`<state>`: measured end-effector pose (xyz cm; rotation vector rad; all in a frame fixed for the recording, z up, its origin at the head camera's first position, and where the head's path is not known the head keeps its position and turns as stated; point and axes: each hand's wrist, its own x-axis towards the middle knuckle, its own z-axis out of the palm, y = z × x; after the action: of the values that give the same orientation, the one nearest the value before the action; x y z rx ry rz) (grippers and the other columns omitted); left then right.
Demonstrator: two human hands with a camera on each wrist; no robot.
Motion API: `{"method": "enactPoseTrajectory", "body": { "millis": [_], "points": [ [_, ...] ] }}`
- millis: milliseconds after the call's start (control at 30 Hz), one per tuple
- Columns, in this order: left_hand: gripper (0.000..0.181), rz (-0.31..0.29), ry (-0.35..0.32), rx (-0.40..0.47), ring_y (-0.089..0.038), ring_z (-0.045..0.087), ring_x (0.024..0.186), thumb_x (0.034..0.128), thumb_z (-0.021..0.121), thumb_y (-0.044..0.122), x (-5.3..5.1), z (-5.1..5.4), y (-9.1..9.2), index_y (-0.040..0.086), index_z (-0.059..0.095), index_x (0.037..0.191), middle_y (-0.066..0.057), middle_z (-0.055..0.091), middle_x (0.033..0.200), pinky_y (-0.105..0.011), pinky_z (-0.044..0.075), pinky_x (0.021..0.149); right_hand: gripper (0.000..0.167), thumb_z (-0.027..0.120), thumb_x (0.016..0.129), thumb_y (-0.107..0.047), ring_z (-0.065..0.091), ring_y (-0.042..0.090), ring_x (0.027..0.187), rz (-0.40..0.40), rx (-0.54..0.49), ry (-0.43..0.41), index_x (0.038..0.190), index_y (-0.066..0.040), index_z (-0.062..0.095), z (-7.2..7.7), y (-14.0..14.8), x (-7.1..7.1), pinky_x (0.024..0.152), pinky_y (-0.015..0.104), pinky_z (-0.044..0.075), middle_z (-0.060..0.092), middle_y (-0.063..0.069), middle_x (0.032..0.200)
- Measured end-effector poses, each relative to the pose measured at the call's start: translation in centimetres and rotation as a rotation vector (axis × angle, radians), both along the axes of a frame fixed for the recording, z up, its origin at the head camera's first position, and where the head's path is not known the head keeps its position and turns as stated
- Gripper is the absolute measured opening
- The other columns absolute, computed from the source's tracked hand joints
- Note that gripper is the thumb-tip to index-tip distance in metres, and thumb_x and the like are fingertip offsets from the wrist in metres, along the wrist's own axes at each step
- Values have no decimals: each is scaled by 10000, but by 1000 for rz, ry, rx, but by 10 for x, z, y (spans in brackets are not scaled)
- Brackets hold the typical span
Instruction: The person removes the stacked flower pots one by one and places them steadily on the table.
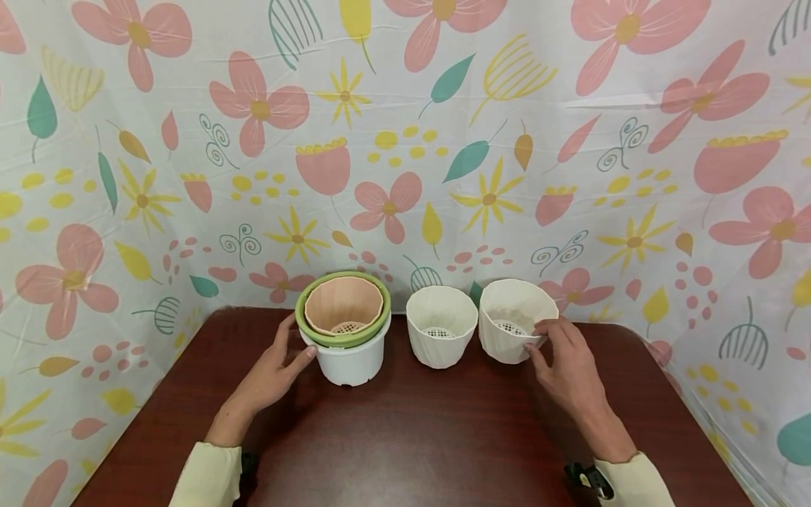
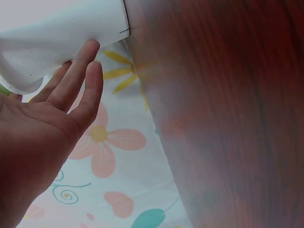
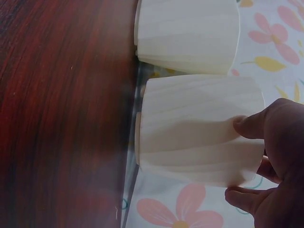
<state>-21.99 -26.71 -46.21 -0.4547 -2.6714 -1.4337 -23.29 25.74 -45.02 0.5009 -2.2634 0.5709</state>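
Observation:
At the left, a white plastic flower pot [image 1: 352, 366] carries a green pot [image 1: 342, 341] and a peach pot [image 1: 342, 299] nested in its mouth. My left hand [image 1: 269, 377] touches this stack's left side, thumb near the white rim; in the left wrist view its fairly straight fingers [image 2: 88, 53] rest against the white wall. Over at the right, my right hand [image 1: 570, 370] pinches the rim of a cream-white fluted flower pot [image 1: 503, 341], thumb on the outer wall [image 3: 199, 137]. A smaller cream-white fluted pot [image 1: 441, 348] stands between, upright, with a perforated bottom.
The pots stand in a row along the back of a dark reddish-brown table [image 1: 405, 436]. Right behind them hangs a flower-printed cloth [image 1: 405, 127], which also runs along both sides. A dark band [image 1: 589, 480] is on the right wrist.

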Motion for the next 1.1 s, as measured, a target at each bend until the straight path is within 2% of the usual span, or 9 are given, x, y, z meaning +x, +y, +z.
{"method": "enactPoseTrajectory", "body": {
  "millis": [267, 1100],
  "points": [
    [784, -3, 8, 0, -350, 672, 1230, 1102, 591, 415, 0, 0, -1, 333, 76, 1687, -164, 495, 1480, -600, 509, 1045, 389, 901, 770, 59, 574, 300, 951, 0, 10, 0, 1064, 24, 648, 0, 1, 0, 790, 441, 462, 628, 165, 1067],
    [758, 7, -9, -5, -314, 688, 1218, 1103, 580, 436, 0, 0, 1, 331, 100, 1681, -152, 492, 1481, -579, 520, 1036, 366, 898, 780, 47, 575, 302, 925, 1, 23, -21, 1044, 13, 646, -8, 1, -3, 760, 476, 487, 628, 155, 1020]
  ]
}}
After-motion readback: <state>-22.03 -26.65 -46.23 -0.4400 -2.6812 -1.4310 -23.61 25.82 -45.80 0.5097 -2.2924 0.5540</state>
